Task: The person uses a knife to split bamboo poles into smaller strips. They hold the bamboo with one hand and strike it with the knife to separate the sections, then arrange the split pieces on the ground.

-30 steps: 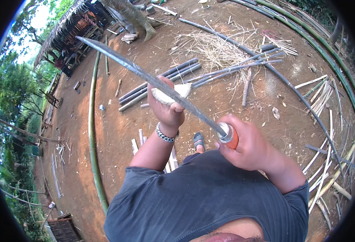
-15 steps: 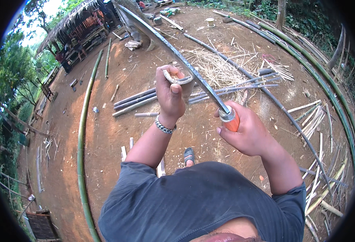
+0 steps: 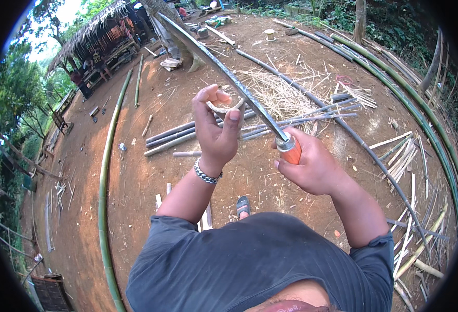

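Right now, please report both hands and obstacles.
Right hand gripping long grey metal blade by orange handle. Left hand holding curved pale piece. Blade near piece; contact unclear.

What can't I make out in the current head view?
All in the head view:
- Curved pale piece: lower part, hidden by the left hand.
- Orange handle: far end, hidden by the right hand.
- Long green pole: near end, cut off by the lower edge.
- Thatched shelter: contents, too small and dark.
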{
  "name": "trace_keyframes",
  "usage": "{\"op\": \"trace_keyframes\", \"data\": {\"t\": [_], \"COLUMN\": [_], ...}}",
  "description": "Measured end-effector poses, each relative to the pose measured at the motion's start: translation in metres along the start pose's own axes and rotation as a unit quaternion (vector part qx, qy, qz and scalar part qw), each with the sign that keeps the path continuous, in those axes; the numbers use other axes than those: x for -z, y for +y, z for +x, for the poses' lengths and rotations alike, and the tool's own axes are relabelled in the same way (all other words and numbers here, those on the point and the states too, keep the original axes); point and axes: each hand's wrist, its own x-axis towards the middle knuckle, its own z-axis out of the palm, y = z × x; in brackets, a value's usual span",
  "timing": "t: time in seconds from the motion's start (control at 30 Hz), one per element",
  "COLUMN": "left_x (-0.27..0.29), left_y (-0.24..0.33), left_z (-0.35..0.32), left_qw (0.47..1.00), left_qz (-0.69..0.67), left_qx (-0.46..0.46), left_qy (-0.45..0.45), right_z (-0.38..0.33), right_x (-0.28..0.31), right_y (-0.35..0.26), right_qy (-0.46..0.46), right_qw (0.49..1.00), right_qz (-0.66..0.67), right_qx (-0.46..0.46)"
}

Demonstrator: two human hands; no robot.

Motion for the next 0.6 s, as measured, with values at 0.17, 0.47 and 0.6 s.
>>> {"op": "trace_keyframes", "data": {"t": [0.17, 0.47, 0.6], "left_x": [0.006, 0.013, 0.014], "left_y": [0.009, 0.009, 0.014], "left_z": [-0.015, -0.023, -0.026], "left_qw": [0.998, 0.999, 0.998], "left_qz": [-0.031, -0.019, -0.031], "left_qx": [0.046, 0.014, 0.021], "left_qy": [0.034, 0.036, 0.045], "right_z": [-0.005, -0.012, -0.015], "right_x": [-0.011, -0.024, -0.025], "right_y": [0.003, 0.003, 0.003], "right_qy": [-0.02, -0.03, -0.027], "right_qw": [0.999, 0.998, 0.994], "right_qz": [0.004, -0.014, -0.038], "right_qx": [0.037, 0.058, 0.102]}}
